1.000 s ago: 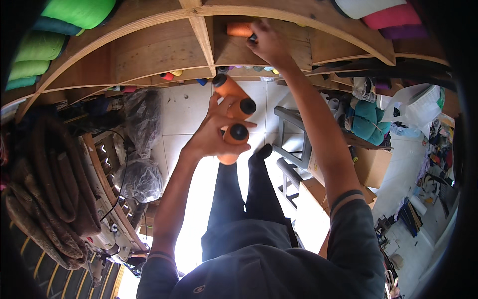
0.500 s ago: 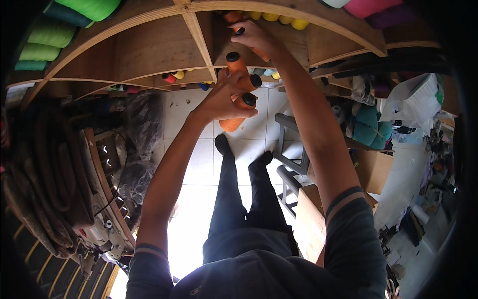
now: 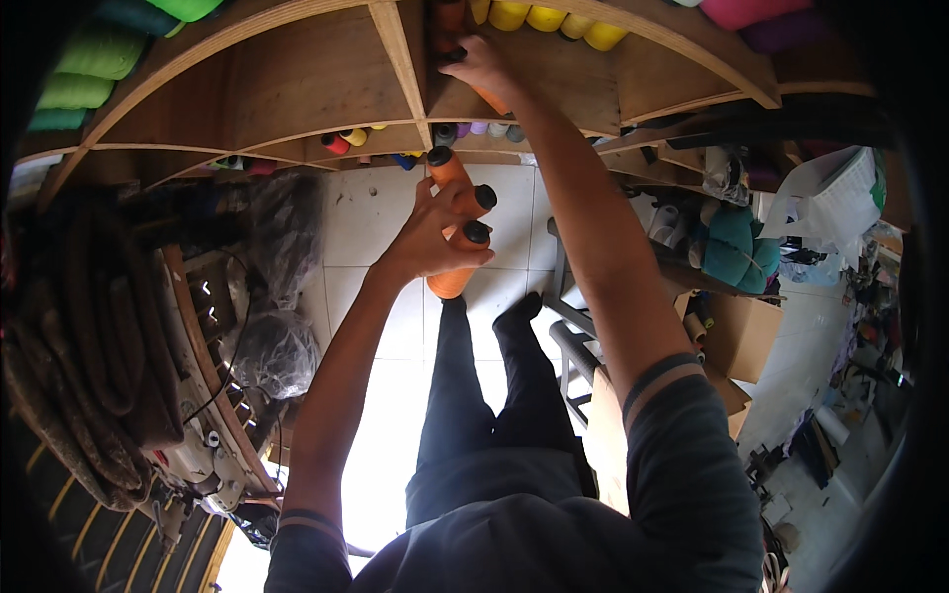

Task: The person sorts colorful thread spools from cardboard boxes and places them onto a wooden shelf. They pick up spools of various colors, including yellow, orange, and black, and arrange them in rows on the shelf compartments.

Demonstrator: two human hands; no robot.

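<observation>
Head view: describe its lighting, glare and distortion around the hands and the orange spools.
Head view: fisheye bends the wooden shelf edges into arcs, with dark corners; the floor between the legs is blown out white by glare; the left hand gripping orange spools is evenly lit and sharp; the right hand, at an orange spool in the shelf, sits in shade.

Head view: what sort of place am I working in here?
Probably a yarn or thread storeroom or textile workshop. Wooden shelves hold rows of coloured thread cones, such as the yellow cones; the left hand holds orange cones; cardboard boxes crowd the floor.
</observation>
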